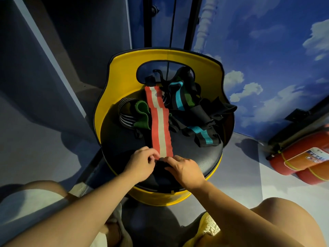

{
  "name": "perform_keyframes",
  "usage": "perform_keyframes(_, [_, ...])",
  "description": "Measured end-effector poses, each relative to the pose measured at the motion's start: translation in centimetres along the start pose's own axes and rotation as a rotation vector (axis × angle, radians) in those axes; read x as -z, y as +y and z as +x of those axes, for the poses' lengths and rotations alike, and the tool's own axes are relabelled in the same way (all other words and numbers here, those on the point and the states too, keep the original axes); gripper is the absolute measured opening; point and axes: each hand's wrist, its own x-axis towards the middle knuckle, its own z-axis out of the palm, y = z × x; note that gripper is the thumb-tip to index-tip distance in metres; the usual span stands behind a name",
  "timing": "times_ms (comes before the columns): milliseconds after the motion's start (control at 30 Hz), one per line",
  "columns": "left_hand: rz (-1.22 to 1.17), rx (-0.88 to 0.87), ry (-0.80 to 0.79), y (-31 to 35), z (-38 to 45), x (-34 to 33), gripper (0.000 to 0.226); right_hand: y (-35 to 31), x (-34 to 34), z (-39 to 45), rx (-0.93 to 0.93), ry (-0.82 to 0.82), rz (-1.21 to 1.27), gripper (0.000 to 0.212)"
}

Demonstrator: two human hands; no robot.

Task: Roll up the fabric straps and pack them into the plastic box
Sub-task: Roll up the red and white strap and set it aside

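1. Red strap [159,122]: a long fabric band, red with a pale stripe down its middle, lies flat and straight along the seat [122,145], running from the backrest side to the near edge.
2. The seat is a round black cushion on a yellow chair [124,72] with a curved yellow backrest that has an opening in it.
3. Left hand [140,164]: it sits at the strap's near end, on its left side, with fingers curled and fingertips pinching the strap's edge.
4. Right hand [183,167]: it sits just beside the left hand, at the strap's near end on the right side, fingers bent down onto the dark end of the strap; whether they pinch it or only press it cannot be told.
5. The two hands nearly touch at the strap's end, close to the seat's near edge.
6. Striped roll [125,111]: a black-and-white striped strap lies coiled near the seat's left edge, with a green strap [142,113] curled against it, just left of the red strap.
7. Black pile [194,111]: a loose heap of black straps with a turquoise stripe covers the seat's right and far side, touching the red strap.
8. Extinguishers [302,157]: two red cylinders lie on the floor, well apart to the right of the chair.
9. No plastic box shows in this view.
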Motion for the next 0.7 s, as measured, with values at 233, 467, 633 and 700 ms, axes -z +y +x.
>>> perform_keyframes(233, [0.103, -0.17, -0.134, -0.4, -0.7, -0.3, 0.04, 0.8, -0.7, 0.4, -0.07, -0.064, 0.159, 0.05])
perform_keyframes(467, [0.132, -0.231, -0.083, -0.9, -0.6, -0.9, 0.036, 1.4, -0.3, 0.0, 0.023, -0.016, 0.116, 0.035])
perform_keyframes(633, [0.123, -0.259, -0.058, -0.9, -0.9, -1.2, 0.034, 1.9, 0.1, 0.0, -0.044, -0.043, 0.167, 0.036])
perform_keyframes(700, [0.152, -0.27, -0.066, -0.9, -1.1, -1.1, 0.034, 1.8, 0.2, -0.1, -0.059, -0.017, 0.198, 0.028])
